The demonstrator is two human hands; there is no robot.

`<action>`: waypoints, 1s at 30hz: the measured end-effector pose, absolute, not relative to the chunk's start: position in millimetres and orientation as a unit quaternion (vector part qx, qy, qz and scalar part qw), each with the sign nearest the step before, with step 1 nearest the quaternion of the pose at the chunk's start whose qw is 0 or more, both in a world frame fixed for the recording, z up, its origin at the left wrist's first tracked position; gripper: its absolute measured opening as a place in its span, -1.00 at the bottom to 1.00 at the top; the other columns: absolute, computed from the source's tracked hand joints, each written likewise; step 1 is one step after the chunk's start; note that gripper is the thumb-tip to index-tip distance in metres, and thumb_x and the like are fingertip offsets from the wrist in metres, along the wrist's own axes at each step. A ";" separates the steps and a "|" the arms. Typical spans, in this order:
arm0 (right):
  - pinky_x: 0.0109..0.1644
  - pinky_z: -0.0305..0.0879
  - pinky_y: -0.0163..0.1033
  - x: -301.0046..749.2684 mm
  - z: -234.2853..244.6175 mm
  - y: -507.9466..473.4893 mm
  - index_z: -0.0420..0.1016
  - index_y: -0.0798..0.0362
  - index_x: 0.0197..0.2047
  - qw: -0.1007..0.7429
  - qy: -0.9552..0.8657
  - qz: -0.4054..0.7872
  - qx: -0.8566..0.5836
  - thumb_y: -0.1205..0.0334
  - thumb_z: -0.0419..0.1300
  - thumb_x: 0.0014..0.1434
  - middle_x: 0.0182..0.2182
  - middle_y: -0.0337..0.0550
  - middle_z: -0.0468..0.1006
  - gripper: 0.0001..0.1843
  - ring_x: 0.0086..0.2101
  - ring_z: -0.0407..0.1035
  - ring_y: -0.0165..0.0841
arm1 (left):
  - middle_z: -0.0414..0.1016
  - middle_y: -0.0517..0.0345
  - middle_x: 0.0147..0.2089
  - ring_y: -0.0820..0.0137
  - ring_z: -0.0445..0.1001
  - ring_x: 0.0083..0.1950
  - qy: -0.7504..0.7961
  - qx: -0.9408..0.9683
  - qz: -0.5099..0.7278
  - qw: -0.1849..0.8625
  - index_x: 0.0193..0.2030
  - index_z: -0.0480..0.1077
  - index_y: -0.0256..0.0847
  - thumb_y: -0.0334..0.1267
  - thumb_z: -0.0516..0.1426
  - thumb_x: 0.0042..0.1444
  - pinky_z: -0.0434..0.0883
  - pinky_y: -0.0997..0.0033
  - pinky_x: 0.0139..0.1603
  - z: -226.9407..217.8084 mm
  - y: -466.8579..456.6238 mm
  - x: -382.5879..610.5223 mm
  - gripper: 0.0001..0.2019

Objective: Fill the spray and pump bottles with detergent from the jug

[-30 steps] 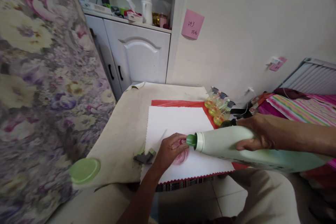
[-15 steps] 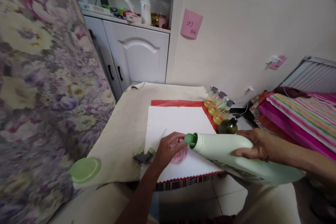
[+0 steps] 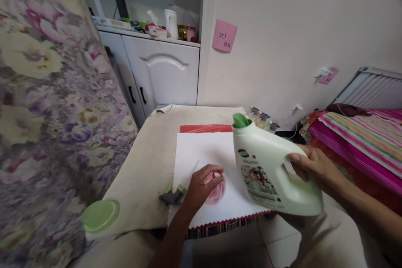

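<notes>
My right hand [image 3: 309, 161] grips the handle of a pale green detergent jug [image 3: 260, 176]. The jug stands nearly upright above the right side of the white sheet [image 3: 191, 146], its darker green spout [image 3: 240, 120] at the top left and its printed label facing me. Closed around the neck of a round, clear pinkish bottle [image 3: 215, 194], my left hand [image 3: 202, 184] rests over the sheet. Left of that hand lies a grey and green piece [image 3: 172, 194], perhaps a spray head. A round green cap [image 3: 99, 216] sits at the table's left front corner.
Behind the jug, several clear spray bottles [image 3: 259, 116] with dark heads are partly hidden. A beige cover [image 3: 141, 167] lies over the table, with a red sheet [image 3: 204, 128] under the white one. Floral curtain [image 3: 63, 113] hangs left; folded bright bedding [image 3: 361, 142] lies right.
My right hand has tipped the jug from nearly horizontal to nearly upright, lifting its spout away from the pinkish bottle. My left hand stays at the bottle's neck.
</notes>
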State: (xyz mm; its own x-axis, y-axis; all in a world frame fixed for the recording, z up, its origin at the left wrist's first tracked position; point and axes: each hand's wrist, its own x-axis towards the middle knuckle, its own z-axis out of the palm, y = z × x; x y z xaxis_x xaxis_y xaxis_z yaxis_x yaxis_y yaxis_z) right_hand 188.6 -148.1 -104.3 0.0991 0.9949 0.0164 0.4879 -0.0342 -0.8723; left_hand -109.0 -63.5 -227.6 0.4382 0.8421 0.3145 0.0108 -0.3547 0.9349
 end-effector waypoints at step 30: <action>-0.30 0.26 -0.24 111.5 -228.8 -9.3 0.40 0.01 -0.51 0.605 -0.520 0.254 -0.547 -0.17 -0.06 0.27 -0.55 -0.26 0.46 -0.47 -0.46 0.33 -0.33 | 0.56 0.07 -0.05 0.24 0.48 0.03 0.320 0.710 0.421 0.464 -0.05 0.48 -0.13 -0.21 0.17 0.11 0.36 0.32 0.08 -235.0 -61.5 -115.8 -0.74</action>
